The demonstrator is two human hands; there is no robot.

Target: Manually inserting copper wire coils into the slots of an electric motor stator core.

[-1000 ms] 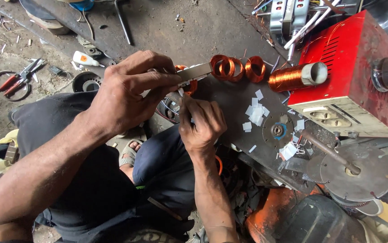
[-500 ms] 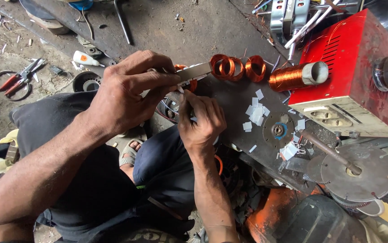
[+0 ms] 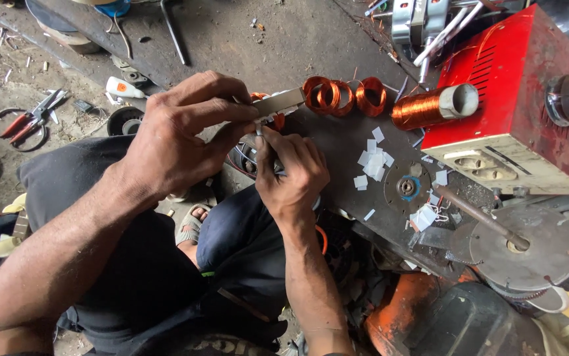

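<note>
dark metal bench (image 3: 245, 39); copper coils (image 3: 344, 95), white paper scraps (image 3: 371, 161)

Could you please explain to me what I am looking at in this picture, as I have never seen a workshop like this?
This single view comes from a camera worn on a person's head, looking down at their own two bare hands; there is no robot. The left hand grips a flat grey metal strip. The right hand pinches something small just beneath that strip; what it is I cannot tell. On the dark metal work surface lie three orange copper wire coils, a tube wound with copper wire and small white paper scraps. A red metal box stands at the right. Red-handled scissors lie on the dirt floor at the left.
</note>
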